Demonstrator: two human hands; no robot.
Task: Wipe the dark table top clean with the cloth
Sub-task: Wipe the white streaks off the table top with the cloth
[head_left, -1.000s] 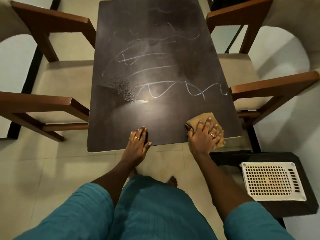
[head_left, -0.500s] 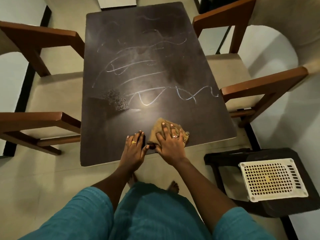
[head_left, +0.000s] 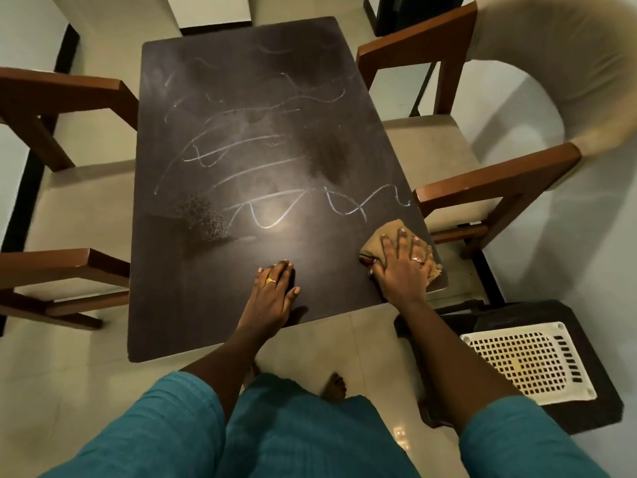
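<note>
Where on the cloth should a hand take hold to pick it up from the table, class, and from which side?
Grip the far bunched edge of the cloth, coming from above on the table's far side. The right hand lies flat over its near part, pinning it against the table near the right corner. Only that raised fold, beyond the fingertips, is free to pinch. This is a judgement from its pose.

Two wooden armchairs (head_left: 458, 188) (head_left: 69, 215) — a white perforated tray (head_left: 527, 363) nearby.

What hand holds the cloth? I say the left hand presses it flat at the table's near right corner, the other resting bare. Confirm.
Wrong hand: the head view shows the right hand pressing the cloth at the table's near right corner; the left hand rests bare.
</note>
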